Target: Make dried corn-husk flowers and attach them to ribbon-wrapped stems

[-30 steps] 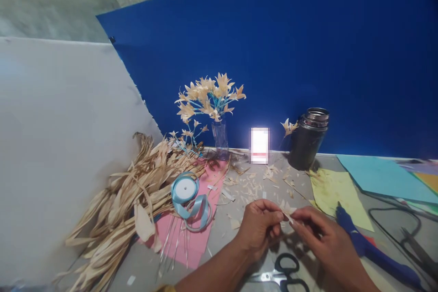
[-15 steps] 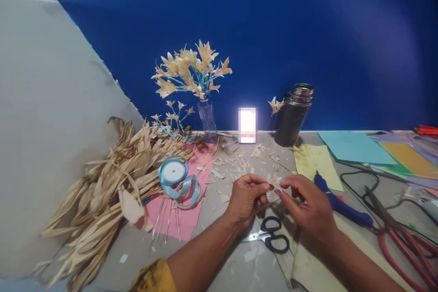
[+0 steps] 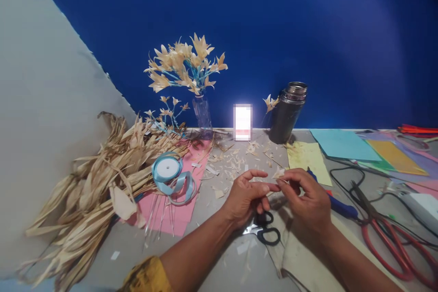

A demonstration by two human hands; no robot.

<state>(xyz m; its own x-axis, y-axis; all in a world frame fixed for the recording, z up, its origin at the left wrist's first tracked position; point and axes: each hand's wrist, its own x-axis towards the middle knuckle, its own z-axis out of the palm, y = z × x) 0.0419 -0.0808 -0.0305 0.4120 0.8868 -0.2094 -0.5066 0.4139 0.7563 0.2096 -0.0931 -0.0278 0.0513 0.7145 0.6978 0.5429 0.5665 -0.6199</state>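
Observation:
Over the middle of the table, my right hand [image 3: 308, 198] pinches a small pale husk flower [image 3: 278, 173] between thumb and fingertips. Only its petals show above the fingers; the lower part is hidden. My left hand [image 3: 248, 196] is right beside it, index finger and thumb apart, one fingertip meeting the right fingertips. I see nothing held in it. Below the hands lie black-handled scissors [image 3: 268, 235], partly covered by the left hand. Pale husk scraps [image 3: 236, 162] are scattered beyond the hands.
Left lies a heap of dried husks [image 3: 78, 191], beside a blue ribbon roll [image 3: 167, 169] and wires on pink paper [image 3: 188, 212]. Behind stand a vase of husk flowers [image 3: 203, 118] and a dark flask [image 3: 287, 114]. To the right are a blue-handled tool [image 3: 344, 206], red-handled shears [image 3: 402, 255] and coloured sheets [image 3: 345, 143].
My left index finger and thumb have come apart from their pinch. My right fingers have closed around the husk flower. The whole view has shifted slightly.

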